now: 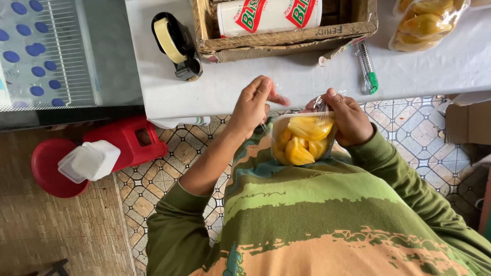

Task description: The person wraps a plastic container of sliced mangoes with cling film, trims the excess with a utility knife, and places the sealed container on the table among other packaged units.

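A clear plastic bag of yellow fruit pieces rests against my green shirt, below the table's edge. My right hand grips the bag's top at its right side, pinching the gathered plastic. My left hand is at the bag's upper left, fingers closed on a thin piece of clear plastic or tape near the bag's mouth. Both hands hover just in front of the white table.
On the table stand a black tape dispenser with a yellow roll, a cardboard box holding a white package, a green-tipped pen and another bag of yellow fruit. A red stool and a white plastic container sit on the patterned floor.
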